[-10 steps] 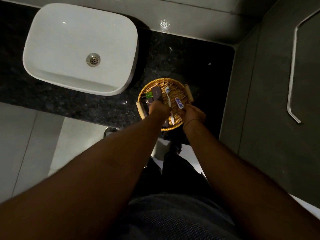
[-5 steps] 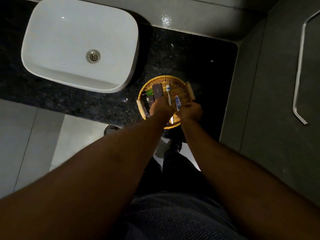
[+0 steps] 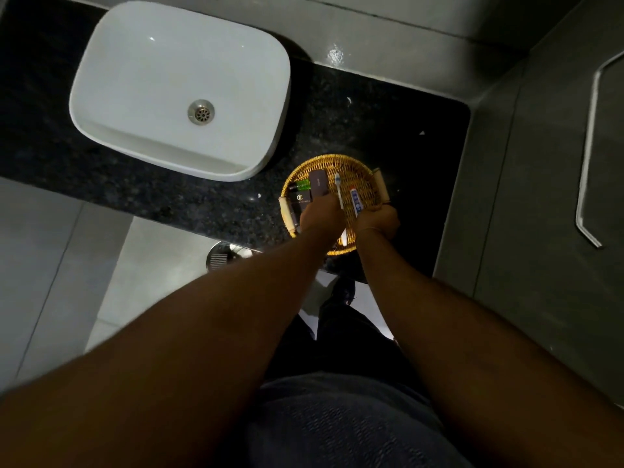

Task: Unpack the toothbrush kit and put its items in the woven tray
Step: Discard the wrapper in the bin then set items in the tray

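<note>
White toothbrush (image 3: 338,190) and small blue-and-white toothpaste tube (image 3: 355,199) lie in round woven wicker tray (image 3: 366,184), between left hand (image 3: 320,217) and right hand (image 3: 380,221). Finger positions indeterminable. Task judged near complete.

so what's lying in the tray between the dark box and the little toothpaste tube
The white toothbrush lies there, bristle end away from the person, between the dark box and the toothpaste tube in the woven tray. The head view shows it.

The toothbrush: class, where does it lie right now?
In the head view, the toothbrush lies in the woven tray, between the dark box and the small toothpaste tube.
</note>
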`<state>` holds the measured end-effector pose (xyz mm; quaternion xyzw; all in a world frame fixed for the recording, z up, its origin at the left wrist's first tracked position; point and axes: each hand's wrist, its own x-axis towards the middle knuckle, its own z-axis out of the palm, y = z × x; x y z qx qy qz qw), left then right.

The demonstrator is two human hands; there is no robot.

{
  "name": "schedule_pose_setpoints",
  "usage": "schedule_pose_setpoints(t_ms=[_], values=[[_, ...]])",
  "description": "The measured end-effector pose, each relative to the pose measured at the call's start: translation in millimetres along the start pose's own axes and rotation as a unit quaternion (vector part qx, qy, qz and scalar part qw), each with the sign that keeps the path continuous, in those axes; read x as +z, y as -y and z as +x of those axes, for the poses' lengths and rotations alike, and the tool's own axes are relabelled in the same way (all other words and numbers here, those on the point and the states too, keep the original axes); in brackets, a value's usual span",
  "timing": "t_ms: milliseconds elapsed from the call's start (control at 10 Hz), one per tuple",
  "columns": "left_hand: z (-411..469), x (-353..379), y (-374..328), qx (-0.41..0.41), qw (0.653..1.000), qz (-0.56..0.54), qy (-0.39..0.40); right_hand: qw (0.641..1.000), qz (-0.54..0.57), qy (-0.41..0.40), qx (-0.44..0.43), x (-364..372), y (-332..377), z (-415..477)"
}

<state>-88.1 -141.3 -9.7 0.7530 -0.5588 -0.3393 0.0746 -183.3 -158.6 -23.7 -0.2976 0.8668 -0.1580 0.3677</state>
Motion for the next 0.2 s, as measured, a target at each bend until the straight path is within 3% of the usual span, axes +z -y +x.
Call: schedule_pose_setpoints(t_ms=[200], values=[[-13,-24,11,0.056,0.997,0.028,-0.047,0.999,0.020,0.043,0.017,-12,11,-16]])
